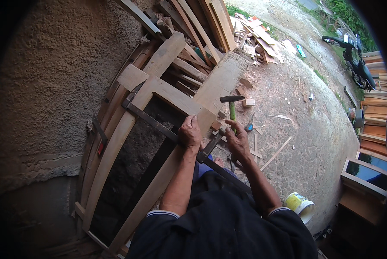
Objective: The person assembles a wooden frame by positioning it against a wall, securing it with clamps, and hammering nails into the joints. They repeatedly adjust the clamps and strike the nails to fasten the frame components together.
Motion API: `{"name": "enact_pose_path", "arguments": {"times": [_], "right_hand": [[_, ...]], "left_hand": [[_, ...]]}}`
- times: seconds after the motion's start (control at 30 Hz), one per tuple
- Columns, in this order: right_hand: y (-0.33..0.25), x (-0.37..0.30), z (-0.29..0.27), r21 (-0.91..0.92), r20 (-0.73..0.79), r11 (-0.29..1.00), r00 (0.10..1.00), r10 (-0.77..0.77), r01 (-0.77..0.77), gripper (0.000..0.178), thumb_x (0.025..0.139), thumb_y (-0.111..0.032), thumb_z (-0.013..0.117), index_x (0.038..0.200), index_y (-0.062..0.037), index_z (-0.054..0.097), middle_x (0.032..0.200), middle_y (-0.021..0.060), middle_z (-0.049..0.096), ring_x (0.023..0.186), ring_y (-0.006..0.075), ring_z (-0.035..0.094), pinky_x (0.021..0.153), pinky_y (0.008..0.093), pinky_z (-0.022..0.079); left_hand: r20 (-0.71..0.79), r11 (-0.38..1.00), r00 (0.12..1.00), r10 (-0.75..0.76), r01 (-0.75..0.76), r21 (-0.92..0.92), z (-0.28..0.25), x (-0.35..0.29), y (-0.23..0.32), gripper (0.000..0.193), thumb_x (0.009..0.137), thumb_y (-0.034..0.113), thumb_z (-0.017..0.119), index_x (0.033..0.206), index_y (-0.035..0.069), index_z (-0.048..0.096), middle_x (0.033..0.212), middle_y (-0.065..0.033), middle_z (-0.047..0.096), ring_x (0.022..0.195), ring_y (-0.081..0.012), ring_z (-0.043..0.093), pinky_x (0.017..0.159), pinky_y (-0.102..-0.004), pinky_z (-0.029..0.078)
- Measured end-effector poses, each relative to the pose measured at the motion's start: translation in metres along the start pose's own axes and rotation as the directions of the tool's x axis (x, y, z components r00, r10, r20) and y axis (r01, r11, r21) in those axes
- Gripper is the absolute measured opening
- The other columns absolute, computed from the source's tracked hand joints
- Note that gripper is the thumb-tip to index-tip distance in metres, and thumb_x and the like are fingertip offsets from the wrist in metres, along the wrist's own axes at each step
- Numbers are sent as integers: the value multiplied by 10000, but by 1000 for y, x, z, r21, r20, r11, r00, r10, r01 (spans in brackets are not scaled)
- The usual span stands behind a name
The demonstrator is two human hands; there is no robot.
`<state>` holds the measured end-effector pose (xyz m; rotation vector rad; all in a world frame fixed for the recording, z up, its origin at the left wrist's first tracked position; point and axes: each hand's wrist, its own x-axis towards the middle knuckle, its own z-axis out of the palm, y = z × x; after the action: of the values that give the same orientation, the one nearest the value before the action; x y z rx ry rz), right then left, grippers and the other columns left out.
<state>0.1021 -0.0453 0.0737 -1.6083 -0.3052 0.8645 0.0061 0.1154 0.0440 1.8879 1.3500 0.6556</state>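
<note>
A pale wooden frame (109, 166) stands tilted in front of me, with a dark metal bar clamp (152, 123) across it. My left hand (190, 131) is closed at the frame's near upper corner, over the clamp's bar; its fingertips are partly hidden. My right hand (238, 140) is curled at the outer end of the clamp's jaw (210, 146). What its palm covers is hidden. Just beyond its fingers shows a hammer (232, 100) with a dark head and green handle. The handle's lower end disappears behind the hand, so I cannot tell whether they touch.
A rough wall (59, 86) rises at the left. Long boards (206, 26) and scrap wood (260, 36) lie at the far side. A blue tape measure (248, 127) and offcuts are on the ground. At the right are a bucket (300, 206), a motorcycle (355, 60) and wooden frames (368, 172).
</note>
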Motion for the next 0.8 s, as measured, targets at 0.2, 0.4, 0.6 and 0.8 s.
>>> {"name": "enact_pose_path", "arguments": {"times": [0.2,0.4,0.6,0.8], "right_hand": [[8,-9,-11,-249,-24,932,961,-277,263,288,1021,-132,578,1302,-74,607,895,-14,591,750,97,535,663,270,463],[-7,-19,-14,-377,82,876,953,-291,300,363,993,-56,584,1354,-87,572,946,132,637,819,156,583,741,300,491],[-16,-21,-6,-609,253,612,855,-454,505,620,980,-52,488,1565,-158,312,1039,256,633,844,441,653,736,505,512],[-31,-19,2,-750,418,443,871,-258,492,717,940,-26,432,1611,-190,237,883,252,579,741,424,630,661,522,493]], "left_hand": [[-30,997,997,64,-63,50,4,-3,0,189,965,256,626,1002,96,718,932,-151,733,853,-350,711,713,-432,554],[25,991,999,23,-26,130,3,-6,4,205,964,274,610,1028,108,710,964,-141,736,882,-354,707,734,-446,548],[8,991,996,87,-87,101,6,-3,-6,224,957,278,603,1067,123,722,1006,-143,739,916,-357,710,769,-443,555],[2,994,997,81,-81,68,5,-3,-6,222,961,272,593,1042,116,727,999,-148,737,929,-363,709,781,-446,557]]}}
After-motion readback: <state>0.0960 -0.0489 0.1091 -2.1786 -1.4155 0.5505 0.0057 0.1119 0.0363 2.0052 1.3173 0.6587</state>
